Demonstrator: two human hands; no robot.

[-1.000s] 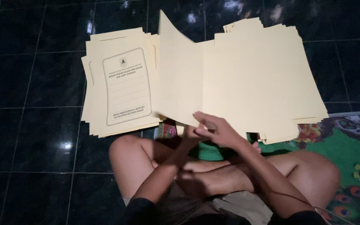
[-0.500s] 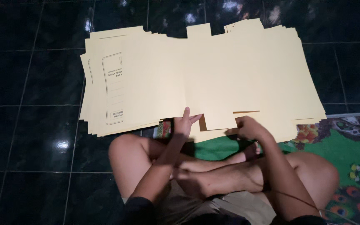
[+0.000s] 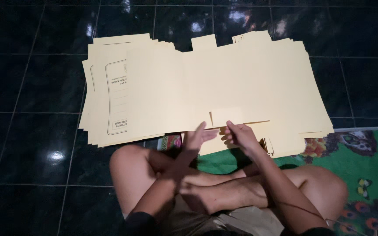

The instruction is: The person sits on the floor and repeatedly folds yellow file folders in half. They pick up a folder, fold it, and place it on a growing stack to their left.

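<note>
- Open cream folder sheet (image 3: 206, 87) lies flat atop two folder stacks on the dark tiled floor (image 3: 31, 131).
- Right hand (image 3: 241, 135) pinches the sheet's near-edge flap (image 3: 226, 116), not yet folded, I judge.
- Left hand (image 3: 195, 140) rests flat beside it, fingers loosely together.
- Printed stack (image 3: 106, 100) underneath looks done.

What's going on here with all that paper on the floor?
A person sits cross-legged on a green mat, working on a stack of cream card sheets spread over dark floor tiles. The right hand pinches the small flap at the top sheet's near edge, while the left hand rests flat beside it.
</note>
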